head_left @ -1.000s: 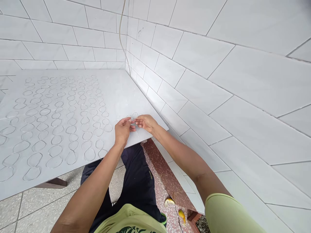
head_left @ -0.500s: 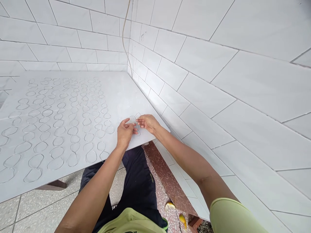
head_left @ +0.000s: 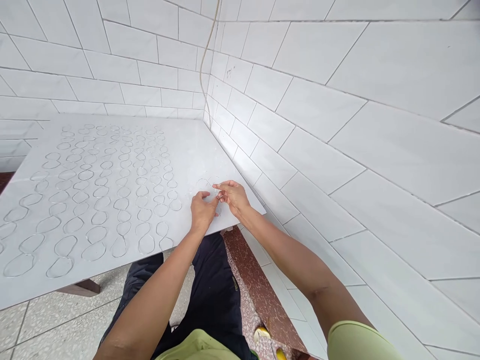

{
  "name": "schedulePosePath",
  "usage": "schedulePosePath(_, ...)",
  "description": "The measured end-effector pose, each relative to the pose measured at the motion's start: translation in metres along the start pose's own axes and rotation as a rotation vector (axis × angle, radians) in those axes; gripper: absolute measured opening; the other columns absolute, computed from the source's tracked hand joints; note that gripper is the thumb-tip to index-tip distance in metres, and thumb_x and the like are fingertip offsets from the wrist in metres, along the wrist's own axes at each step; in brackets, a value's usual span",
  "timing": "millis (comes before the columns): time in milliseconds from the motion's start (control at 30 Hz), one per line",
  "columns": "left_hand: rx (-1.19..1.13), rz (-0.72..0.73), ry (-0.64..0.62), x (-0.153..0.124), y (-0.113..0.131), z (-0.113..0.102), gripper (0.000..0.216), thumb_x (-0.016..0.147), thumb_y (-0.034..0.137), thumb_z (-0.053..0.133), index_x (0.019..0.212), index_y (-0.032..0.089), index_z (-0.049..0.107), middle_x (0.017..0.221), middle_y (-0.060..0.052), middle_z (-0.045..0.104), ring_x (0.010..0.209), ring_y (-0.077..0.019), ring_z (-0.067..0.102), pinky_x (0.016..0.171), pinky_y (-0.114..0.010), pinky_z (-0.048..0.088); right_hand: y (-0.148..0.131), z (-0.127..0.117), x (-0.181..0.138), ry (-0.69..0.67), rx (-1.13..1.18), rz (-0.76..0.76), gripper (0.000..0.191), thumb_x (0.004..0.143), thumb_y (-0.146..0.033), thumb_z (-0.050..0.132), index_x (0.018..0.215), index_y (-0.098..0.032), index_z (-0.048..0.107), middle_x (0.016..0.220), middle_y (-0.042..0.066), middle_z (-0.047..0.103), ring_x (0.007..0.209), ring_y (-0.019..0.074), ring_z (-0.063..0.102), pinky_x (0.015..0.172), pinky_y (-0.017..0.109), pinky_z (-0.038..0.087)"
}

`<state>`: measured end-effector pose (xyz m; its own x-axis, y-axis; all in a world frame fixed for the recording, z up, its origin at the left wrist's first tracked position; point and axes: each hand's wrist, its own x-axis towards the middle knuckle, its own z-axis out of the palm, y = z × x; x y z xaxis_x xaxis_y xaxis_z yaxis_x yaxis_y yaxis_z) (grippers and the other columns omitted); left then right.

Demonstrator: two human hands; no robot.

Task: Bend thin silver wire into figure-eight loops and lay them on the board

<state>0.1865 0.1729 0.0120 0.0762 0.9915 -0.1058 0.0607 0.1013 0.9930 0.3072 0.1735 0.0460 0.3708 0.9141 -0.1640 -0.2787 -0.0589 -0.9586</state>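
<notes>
Over the near right part of the white tabletop (head_left: 187, 155), my left hand (head_left: 203, 211) and my right hand (head_left: 233, 196) meet with their fingertips close together. Between them is a thin wire (head_left: 216, 191), pinched by both hands; its full shape is hidden by the fingers. Faint wire loops (head_left: 203, 181) show on the table just beyond my fingers. To the left, rows of thin wire figure-eights (head_left: 123, 222) lie flat across the tabletop. One of them (head_left: 163, 235) is closest to my left wrist.
White tiled walls (head_left: 318, 115) border the table at the back and right. A pale cable (head_left: 202, 65) hangs in the corner. Below on the right runs a reddish-brown ledge (head_left: 258, 290), with a yellow and white object (head_left: 261, 333) on the floor beside it.
The view has shifted a little, so the table appears farther right and lower. My left fingertips have come together and moved up against my right fingers at the wire.
</notes>
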Motion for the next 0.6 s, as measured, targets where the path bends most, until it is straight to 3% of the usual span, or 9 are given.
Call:
schedulePosePath(167, 0.035, 0.016, 0.014, -0.002, 0.002, 0.004, 0.021, 0.091, 0.033, 0.073, 0.103, 0.015, 0.076, 0.100, -0.010, 0.077, 0.045, -0.0096, 0.059, 0.047, -0.026, 0.045, 0.005, 0.003, -0.008, 0.004, -0.032, -0.047, 0.026, 0.063, -0.018, 0.085, 0.069, -0.019, 0.061, 0.070, -0.001, 0.068, 0.051, 0.0076, 0.049, 0.044, 0.023, 0.038)
schedulePosePath(333, 0.032, 0.034, 0.010, -0.005, -0.002, 0.003, 0.021, 0.096, 0.035, 0.066, 0.096, 0.018, 0.077, 0.075, -0.002, 0.071, 0.039, -0.0107, 0.057, 0.045, -0.025, 0.043, 0.006, 0.000, -0.011, 0.021, -0.074, -0.108, 0.021, 0.065, -0.022, 0.081, 0.072, -0.019, 0.062, 0.089, 0.003, 0.076, 0.058, 0.0098, 0.058, 0.042, 0.022, 0.036)
schedulePosePath(600, 0.003, 0.036, -0.005, -0.007, -0.002, -0.003, 0.018, 0.095, 0.034, 0.066, 0.093, 0.018, 0.073, 0.063, 0.003, 0.066, 0.039, -0.0123, 0.060, 0.049, -0.024, 0.044, 0.008, -0.013, -0.010, 0.015, -0.097, -0.102, 0.022, 0.068, -0.026, 0.078, 0.077, -0.020, 0.059, 0.096, 0.007, 0.079, 0.065, 0.0133, 0.065, 0.044, 0.021, 0.040)
